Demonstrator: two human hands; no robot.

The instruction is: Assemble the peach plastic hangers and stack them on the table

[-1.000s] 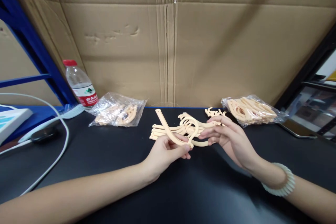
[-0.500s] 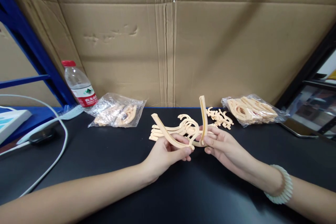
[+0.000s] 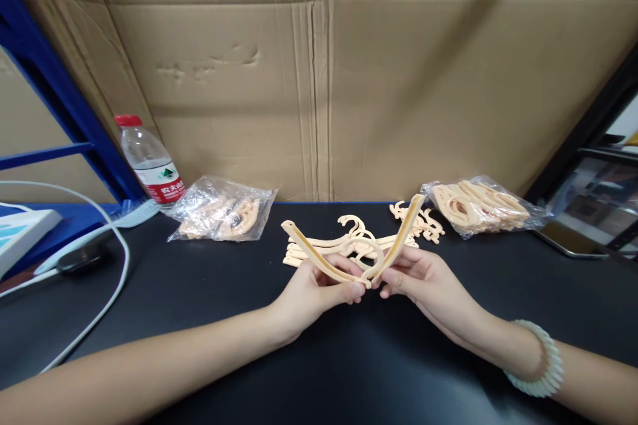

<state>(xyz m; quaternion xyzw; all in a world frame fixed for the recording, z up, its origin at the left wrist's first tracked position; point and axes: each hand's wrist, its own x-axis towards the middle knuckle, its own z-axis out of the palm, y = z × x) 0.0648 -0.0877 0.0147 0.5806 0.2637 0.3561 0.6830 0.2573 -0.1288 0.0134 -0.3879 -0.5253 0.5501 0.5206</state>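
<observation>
Between thumb and fingers, my left hand (image 3: 319, 289) pinches a curved beige arm piece (image 3: 319, 259) near its lower end, where a beige hook piece (image 3: 377, 252) curves up beside it. My right hand (image 3: 423, 282) is closed on a second beige arm piece (image 3: 405, 232), which slants up to the right with its grooved side showing. The inner ends of both pieces are close together; whether they are joined is hard to tell. Behind the hands, several beige hangers (image 3: 299, 249) lie stacked on the black table (image 3: 319, 358).
A pile of small beige hooks (image 3: 428, 226) lies behind my right hand. Clear bags of beige parts stand at left (image 3: 224, 212) and right (image 3: 478, 209). A red-capped bottle (image 3: 154, 166), a white cable (image 3: 124, 265) and a dark tablet (image 3: 568, 242) are farther out.
The piece in my right hand has tilted from upright to slanting right, and its lower end has moved left toward the other piece. The left piece and hook have turned slightly.
</observation>
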